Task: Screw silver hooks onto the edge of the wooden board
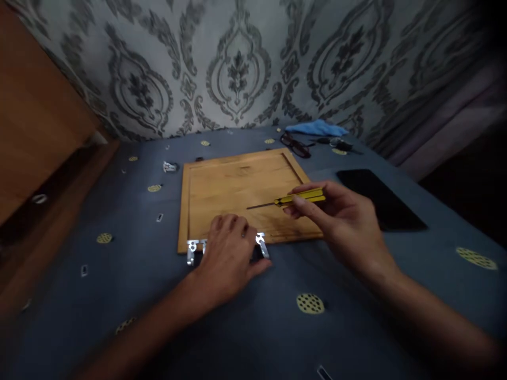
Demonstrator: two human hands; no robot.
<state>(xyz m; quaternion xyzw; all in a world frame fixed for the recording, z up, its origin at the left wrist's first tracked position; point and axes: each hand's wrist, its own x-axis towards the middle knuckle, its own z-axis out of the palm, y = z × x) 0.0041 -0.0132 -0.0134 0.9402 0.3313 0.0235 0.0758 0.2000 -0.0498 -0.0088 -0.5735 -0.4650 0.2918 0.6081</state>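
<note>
Over blue cloth (pixel 261 332), a screwdriver (pixel 282 201) is pinched by the right hand (pixel 348 221) above a cutting board (pixel 222 187), metal bracket (pixel 191 252) half-covered by the left hand (pixel 227 253), grip hidden.

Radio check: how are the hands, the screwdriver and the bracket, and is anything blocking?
Right hand gripping yellow screwdriver, tip off bracket. Metal bracket at near edge of board. Left hand covers bracket's middle.

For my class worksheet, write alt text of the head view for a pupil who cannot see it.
A right hand holds a thin yellow-handled tool over a wooden board, while the left hand partly covers shiny metal parts at the board's near edge. Glasses and a blue cloth lie behind, a black flat object to the right.
</note>
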